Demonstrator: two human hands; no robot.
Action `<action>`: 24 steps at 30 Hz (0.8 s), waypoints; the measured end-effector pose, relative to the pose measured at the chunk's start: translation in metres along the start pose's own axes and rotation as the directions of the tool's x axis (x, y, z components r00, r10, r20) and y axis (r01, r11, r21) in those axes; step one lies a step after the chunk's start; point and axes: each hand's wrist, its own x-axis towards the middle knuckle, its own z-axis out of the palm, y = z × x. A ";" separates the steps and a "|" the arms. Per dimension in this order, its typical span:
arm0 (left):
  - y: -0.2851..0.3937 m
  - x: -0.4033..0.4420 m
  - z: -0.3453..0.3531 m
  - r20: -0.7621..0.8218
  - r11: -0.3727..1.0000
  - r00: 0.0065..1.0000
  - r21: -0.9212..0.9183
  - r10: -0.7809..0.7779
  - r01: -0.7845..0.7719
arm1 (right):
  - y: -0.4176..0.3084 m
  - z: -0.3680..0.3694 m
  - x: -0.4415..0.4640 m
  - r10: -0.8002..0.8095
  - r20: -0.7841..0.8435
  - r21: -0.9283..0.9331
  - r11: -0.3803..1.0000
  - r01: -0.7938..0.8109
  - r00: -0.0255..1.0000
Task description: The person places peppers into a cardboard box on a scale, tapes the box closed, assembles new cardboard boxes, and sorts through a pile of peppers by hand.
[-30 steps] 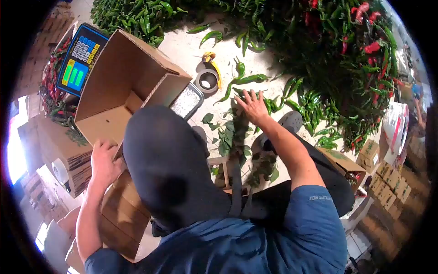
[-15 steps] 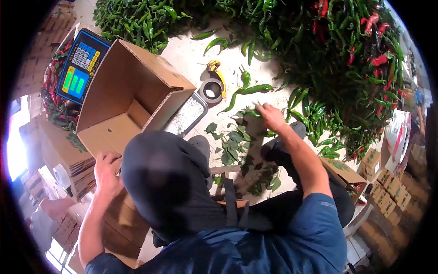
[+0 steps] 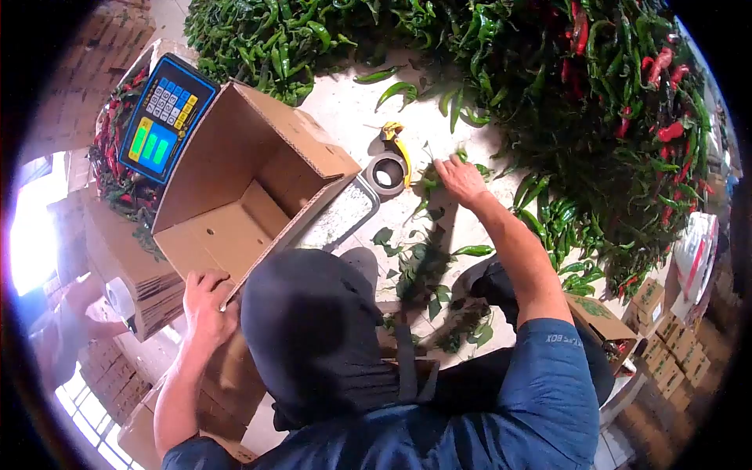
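My left hand (image 3: 210, 307) grips the near edge of an open cardboard box (image 3: 210, 239), fingers curled over the rim. The box is tilted on the scale, its opening facing me, and I see nothing inside it. My right hand (image 3: 462, 180) reaches down to the floor, its fingers closed on green chili peppers (image 3: 423, 205). Parts of these peppers show at either side of the fingers; the rest is hidden. Just left of this hand lies a tape dispenser (image 3: 385, 174) with a yellow handle.
The scale's keypad display (image 3: 167, 117) stands behind the box, its platform (image 3: 345, 213) partly showing. A large heap of green peppers (image 3: 501, 70), with some red ones (image 3: 658, 66), fills the back and right. Loose leaves (image 3: 419, 262) lie before me. Small cartons (image 3: 599, 321) stand at right.
My right hand has moved forward onto the peppers near the tape dispenser and closed on them. My left hand stays on the box edge. The whole view has shifted slightly.
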 end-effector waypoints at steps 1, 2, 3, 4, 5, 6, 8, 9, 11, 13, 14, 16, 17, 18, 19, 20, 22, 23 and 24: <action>0.000 0.000 0.000 -0.003 1.000 1.000 0.000 0.000 0.000 | -0.001 0.000 -0.003 0.033 -0.003 0.039 0.999 -0.033 0.999; -0.001 0.000 0.001 -0.009 1.000 1.000 0.006 0.005 -0.005 | 0.000 -0.001 -0.007 0.067 -0.006 0.077 0.995 -0.066 0.998; -0.003 -0.001 0.003 -0.016 1.000 1.000 0.013 0.011 -0.011 | 0.002 -0.002 -0.011 0.101 -0.010 0.115 0.988 -0.099 0.995; -0.005 -0.002 0.003 -0.021 1.000 1.000 0.019 0.018 -0.018 | 0.004 -0.002 -0.017 0.153 -0.061 0.143 0.979 -0.143 0.986; -0.006 -0.002 0.000 -0.014 0.999 0.999 0.018 0.035 -0.035 | 0.010 -0.004 -0.027 0.217 -0.112 0.237 0.954 -0.186 0.970; -0.003 0.000 -0.003 -0.012 0.999 0.999 0.015 0.052 -0.052 | 0.012 -0.016 -0.036 0.342 -0.100 0.314 0.902 -0.296 0.935; -0.006 -0.001 -0.002 -0.044 0.997 0.996 0.000 0.078 -0.078 | 0.024 -0.039 -0.052 0.511 -0.096 0.475 0.778 -0.411 0.854; -0.010 -0.004 0.005 -0.078 0.996 0.993 -0.007 0.086 -0.086 | 0.031 -0.052 -0.056 0.559 -0.110 0.563 0.716 -0.413 0.822; -0.016 -0.006 0.009 -0.111 0.993 0.987 -0.002 0.115 -0.116 | 0.024 -0.131 -0.062 0.564 0.068 0.837 0.417 -0.355 0.823; -0.012 -0.006 0.003 -0.110 0.990 0.984 0.033 0.140 -0.137 | 0.033 -0.170 -0.062 0.504 -0.044 0.880 0.428 -0.205 0.863; -0.015 -0.008 0.004 -0.107 0.987 0.982 0.052 0.156 -0.151 | 0.010 -0.220 -0.059 0.482 -0.010 0.928 0.331 -0.172 0.876; -0.020 -0.009 0.009 -0.165 0.982 0.968 0.043 0.189 -0.184 | -0.031 -0.296 -0.051 0.306 -0.168 0.948 0.311 0.068 0.937; -0.020 -0.011 0.013 -0.203 0.986 0.965 0.031 0.167 -0.164 | -0.059 -0.331 -0.045 0.223 -0.343 0.856 0.473 0.207 0.912; -0.020 -0.013 0.015 -0.242 0.987 0.956 0.034 0.163 -0.160 | -0.092 -0.373 -0.038 0.089 -0.414 0.747 0.602 0.283 0.906; -0.020 -0.014 0.014 -0.236 0.990 0.962 0.016 0.137 -0.137 | -0.119 -0.401 -0.027 -0.086 -0.544 0.550 0.715 0.432 0.835; -0.024 -0.013 0.013 -0.282 0.980 0.945 -0.065 0.163 -0.189 | -0.145 -0.421 -0.012 -0.285 -0.666 0.303 0.740 0.600 0.689; -0.031 -0.012 0.028 -0.400 0.970 0.895 -0.056 0.197 -0.238 | -0.208 -0.441 0.015 -0.417 -0.642 0.126 0.771 0.624 0.644; -0.033 -0.012 0.038 -0.464 0.973 0.860 0.029 0.214 -0.227 | -0.233 -0.439 0.030 -0.505 -0.606 0.040 0.753 0.657 0.615; -0.034 -0.014 0.029 -0.357 0.967 0.899 0.055 0.253 -0.250 | -0.254 -0.423 0.047 -0.556 -0.581 0.015 0.722 0.691 0.594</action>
